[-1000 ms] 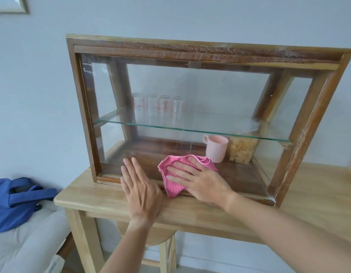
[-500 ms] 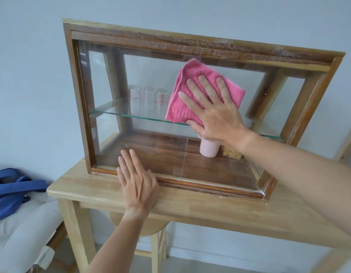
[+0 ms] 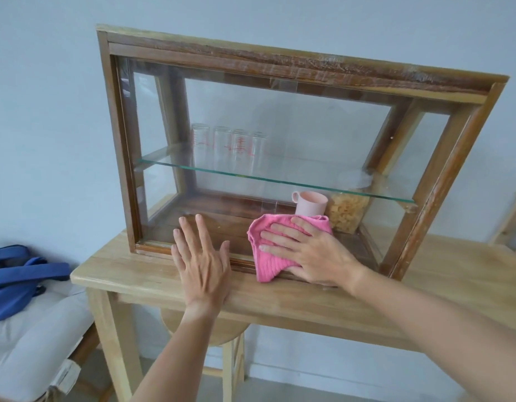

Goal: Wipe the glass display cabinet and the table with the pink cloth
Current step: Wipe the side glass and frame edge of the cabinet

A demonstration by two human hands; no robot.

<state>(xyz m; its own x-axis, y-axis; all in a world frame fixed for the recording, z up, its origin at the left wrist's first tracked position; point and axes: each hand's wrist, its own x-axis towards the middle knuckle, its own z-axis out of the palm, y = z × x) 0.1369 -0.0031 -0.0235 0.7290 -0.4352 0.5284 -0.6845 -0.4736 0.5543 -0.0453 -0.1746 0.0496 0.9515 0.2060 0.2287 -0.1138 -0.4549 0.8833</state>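
Cloth (image 3: 267,250) brought down from upper glass to lower centre of the cabinet (image 3: 294,68) front, pressed flat under the spread right hand (image 3: 312,253), left hand (image 3: 203,262) laid open, holding nothing, fingers (image 3: 193,230) on glass, palm over worktop (image 3: 120,271) edge.

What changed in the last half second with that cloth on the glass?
The right hand swept the pink cloth down the front glass from the upper part to the bottom edge, pressing it flat throughout. The left hand stayed braced low on the cabinet; contents unmoved.
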